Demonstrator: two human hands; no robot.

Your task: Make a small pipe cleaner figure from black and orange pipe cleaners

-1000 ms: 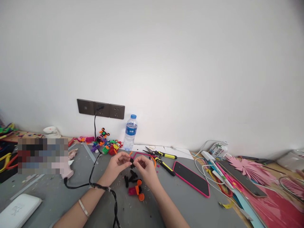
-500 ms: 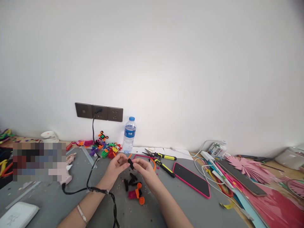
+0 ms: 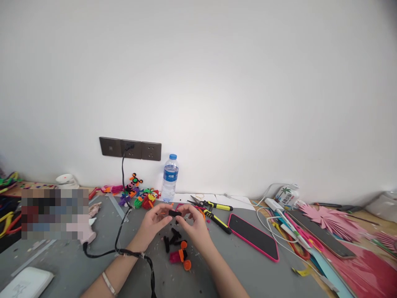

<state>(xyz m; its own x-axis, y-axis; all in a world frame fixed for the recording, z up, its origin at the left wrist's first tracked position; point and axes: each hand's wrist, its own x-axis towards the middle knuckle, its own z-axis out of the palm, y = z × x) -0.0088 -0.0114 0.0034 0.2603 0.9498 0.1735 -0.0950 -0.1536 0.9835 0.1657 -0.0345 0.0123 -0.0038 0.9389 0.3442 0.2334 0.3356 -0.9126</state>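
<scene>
Between my two hands is a short, black, fuzzy piece (image 3: 174, 213) that looks like twisted pipe cleaner, lying nearly level. My left hand (image 3: 155, 221) pinches its left end between thumb and fingers. My right hand (image 3: 194, 223) grips the other end the same way. An orange tip (image 3: 172, 204) shows just behind the left fingers; what it belongs to is hidden. Below the hands, several loose black fuzzy pieces (image 3: 175, 236) lie on the grey mat (image 3: 198, 273). Beside them sits a magenta, orange and black pipe-cleaner figure part (image 3: 176, 257).
A water bottle (image 3: 170, 178) stands by the wall near colourful pipe-cleaner figures (image 3: 149, 198). Pliers (image 3: 217, 217) and a pink-edged phone (image 3: 253, 237) lie to the right. A black cable (image 3: 118, 231) crosses over my left forearm from a pink hot-tool-like device (image 3: 86, 232).
The black piece has turned from a steep slant to nearly level between my fingers. Both hands have stayed close together, and the view has shifted slightly.
</scene>
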